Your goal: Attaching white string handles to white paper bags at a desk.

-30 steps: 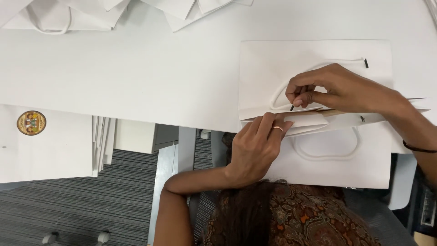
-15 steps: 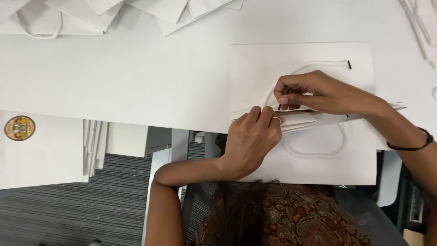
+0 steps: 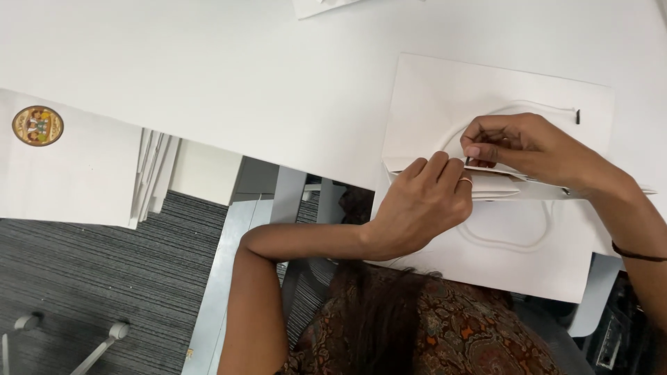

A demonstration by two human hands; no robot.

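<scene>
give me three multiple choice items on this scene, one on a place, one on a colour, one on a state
1. Where does the stack of flat white paper bags with the round gold sticker lie?
A. on the table's left side
B. under the right hand
C. on the floor

2. What colour is the rope handle of the flat white paper bag being worked on?
A. black
B. white
C. red

3. How is the left hand placed?
A. raised in the air
B. gripping a pen
C. pressed on the bag's folded edge

Key: 1 A, the stack overhangs the white table at left; 2 B, the cord matches the paper; 3 C, its fingers rest on the fold, beside the right hand.
</scene>
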